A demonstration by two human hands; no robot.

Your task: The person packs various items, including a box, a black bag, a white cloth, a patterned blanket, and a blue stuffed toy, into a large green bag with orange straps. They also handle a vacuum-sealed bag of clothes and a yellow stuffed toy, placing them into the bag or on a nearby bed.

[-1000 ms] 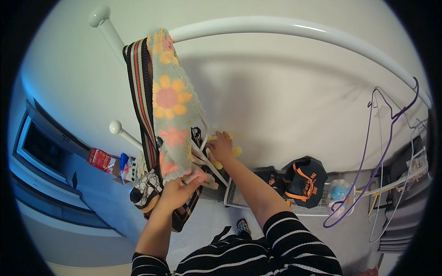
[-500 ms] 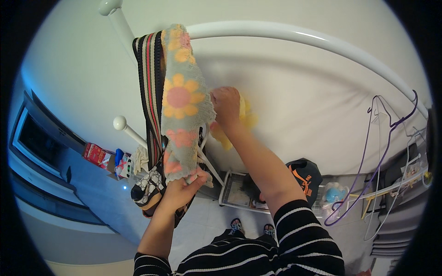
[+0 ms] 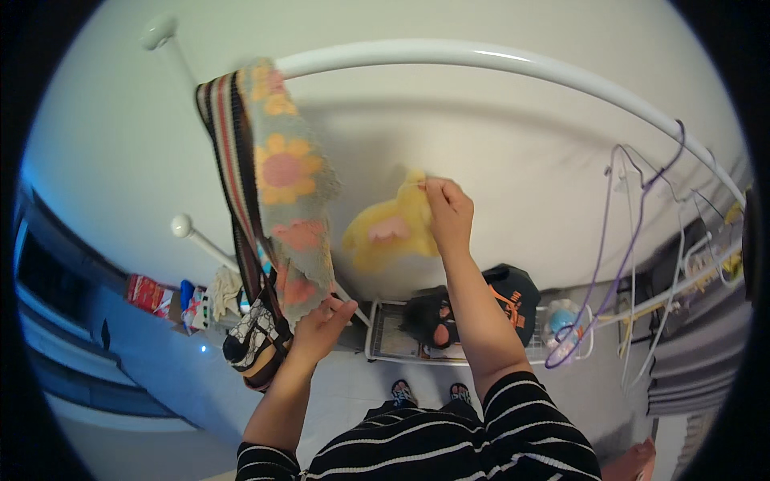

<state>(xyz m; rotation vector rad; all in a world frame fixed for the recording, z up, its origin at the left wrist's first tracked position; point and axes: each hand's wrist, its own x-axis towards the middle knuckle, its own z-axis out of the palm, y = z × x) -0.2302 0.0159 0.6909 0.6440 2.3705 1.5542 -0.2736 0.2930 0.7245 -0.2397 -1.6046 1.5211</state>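
Observation:
A grey towel with orange and pink flowers [image 3: 285, 172] hangs over the white rail. My left hand [image 3: 319, 327] is closed at its lower right corner, thumb on the near side, the other fingers partly hidden. To the right, my right hand [image 3: 447, 216] pinches the upper edge of a fluffy yellow cloth [image 3: 401, 220] with a pink patch. That cloth dangles in front of the wall, slightly blurred and apart from the towel. Just left of the towel hangs a striped strap [image 3: 233, 152], with a black-and-white patterned bag [image 3: 255, 333] at its bottom.
The curved white rail [image 3: 449, 53] crosses above my hands. Purple and white hangers [image 3: 638, 216] hang from its right end. Below stands a white wire rack [image 3: 377, 341] with a black bag [image 3: 517, 297] on it. A red box [image 3: 147, 297] lies at far left.
My right hand has moved right, drawing the yellow cloth out from beside the towel into plain view. My left hand stays at the towel's lower corner. The whole view has shifted slightly.

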